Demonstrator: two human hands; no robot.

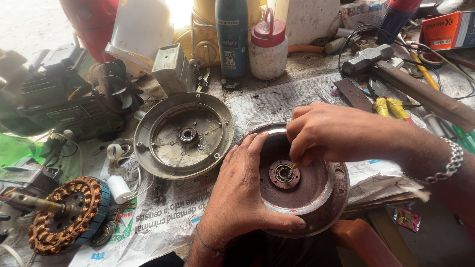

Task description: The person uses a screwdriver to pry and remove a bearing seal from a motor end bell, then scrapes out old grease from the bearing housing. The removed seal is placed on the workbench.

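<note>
Two bare hands work over one round, rust-brown metal motor cover (316,193) that lies flat, open side up, at the near edge of the newspaper-covered counter (277,101). The left hand (242,190) lies spread over the cover's left rim, fingers curled onto the edge and thumb stretched along the near rim, steadying it. The right hand (329,133) comes in from the right, fingers pinched shut around a thin yellowish stick-like tool (297,162); only its short lower end shows below the fingers, slanting down and to the left, its tip at the single steel bearing (284,173) in the cover's centre hub. A silver chain bracelet (448,165) circles the right wrist.

Just beyond the left hand lies a second cover, a grey round metal one (184,134), also open side up, with its own centre bearing. Well to the left of the left hand sits one copper-wound stator (69,213) with a blue rim, its shaft pointing left, and between them one small white cylindrical capacitor (118,189). Beyond the right hand lies one hammer (396,76) with a wooden handle running down to the right, and one pair of yellow-handled pliers (388,106). Further back stand one dark spray can (232,37) and one white jar with a red lid (267,44).
</note>
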